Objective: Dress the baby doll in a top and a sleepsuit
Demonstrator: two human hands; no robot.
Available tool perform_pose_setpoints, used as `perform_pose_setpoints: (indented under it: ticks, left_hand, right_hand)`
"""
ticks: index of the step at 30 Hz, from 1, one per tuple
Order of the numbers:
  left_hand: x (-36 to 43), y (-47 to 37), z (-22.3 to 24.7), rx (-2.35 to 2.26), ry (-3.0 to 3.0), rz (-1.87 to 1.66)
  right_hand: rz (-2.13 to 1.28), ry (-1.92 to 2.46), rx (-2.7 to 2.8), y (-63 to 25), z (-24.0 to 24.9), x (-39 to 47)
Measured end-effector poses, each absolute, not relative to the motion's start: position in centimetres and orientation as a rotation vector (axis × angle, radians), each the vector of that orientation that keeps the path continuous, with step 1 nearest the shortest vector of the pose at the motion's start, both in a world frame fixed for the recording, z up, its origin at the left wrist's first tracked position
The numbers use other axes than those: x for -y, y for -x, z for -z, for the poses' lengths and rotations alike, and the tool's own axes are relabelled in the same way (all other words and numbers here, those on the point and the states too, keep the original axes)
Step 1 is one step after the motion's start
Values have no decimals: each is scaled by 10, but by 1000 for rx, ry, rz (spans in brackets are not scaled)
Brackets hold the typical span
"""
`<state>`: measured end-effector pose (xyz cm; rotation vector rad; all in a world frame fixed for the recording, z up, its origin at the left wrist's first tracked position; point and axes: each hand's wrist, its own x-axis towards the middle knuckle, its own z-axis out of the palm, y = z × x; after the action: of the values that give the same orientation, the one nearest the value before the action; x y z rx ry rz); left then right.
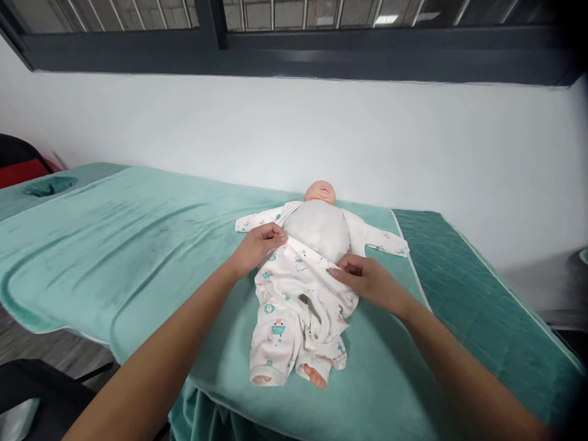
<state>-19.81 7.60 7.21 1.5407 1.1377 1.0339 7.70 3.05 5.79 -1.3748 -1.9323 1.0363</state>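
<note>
While the doll (pixel 318 226) is lying with legs clothed but belly uncovered, we are pinching the garment's (pixel 278 306) edge in our left hand (pixel 258 244) and right hand (pixel 373 280).

Window (pixel 390 13) and forearms (pixel 160 343) cut off, one doll foot (pixel 261 380) mostly hidden

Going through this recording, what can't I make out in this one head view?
All in the head view:
- The doll's hands: hidden, if it has any, by the sleeves.
- Right hand: its own curled fingers hide how firmly it holds the printed garment.
- Red and black item: cut off by the left edge.
- Smallest prints on the garment: too small and blurred to read.
</note>
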Motion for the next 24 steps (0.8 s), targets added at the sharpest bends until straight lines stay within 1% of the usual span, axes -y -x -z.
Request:
perform_pose_setpoints:
  ticks: [4,7,9,14,18,24]
  left_hand:
    - [-97,192,-75,-1161,-1630,-1029]
    - [-110,186,-79,-1159,-1686,-1051]
    - [-116,184,-79,-1183,-1679,-1087]
    - [-131,184,-77,-1228,-1630,-1159]
    - [-145,182,-72,-1242,-1557,-1181]
    - [-147,174,-42,-1358,-1568,-1210]
  right_hand:
    - [-852,1423,1956,-84,-54,-40]
    - [-644,1449,1910,-83,-58,-52]
    - [-572,1445,1877,-80,-62,-63]
    - [-549,1427,1789,-81,-69,-96]
    - [-538,1426,1724,-82,-63,-120]
    - [-639,1386,1640,-78,-43,-129]
